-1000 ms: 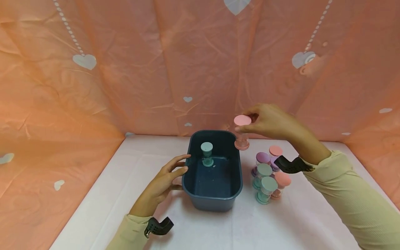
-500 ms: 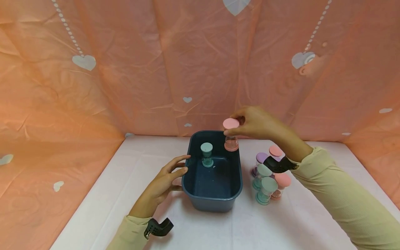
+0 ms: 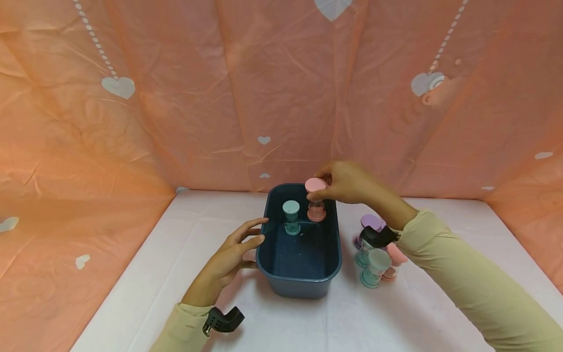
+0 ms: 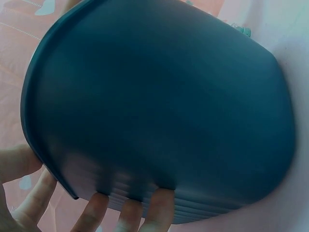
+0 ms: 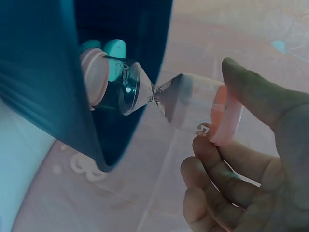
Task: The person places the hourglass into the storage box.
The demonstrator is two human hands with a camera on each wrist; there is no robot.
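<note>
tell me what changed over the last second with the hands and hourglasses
The right hand carried the pink hourglass leftward and down, from near the right rim of the blue bin into its opening, without letting go. The left hand stays against the bin's left side, and the green hourglass inside stands where it was.

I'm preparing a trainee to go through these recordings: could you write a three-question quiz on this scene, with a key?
1. Multiple choice: what does the right hand pinch?
a) a purple hourglass
b) a pink hourglass
c) nothing

2. True or false: the left hand touches the outside of the dark bin.

3. Fill in: the hourglass standing inside the bin, apart from any hand, is coloured ____.

Key: 1: b; 2: true; 3: green.
</note>
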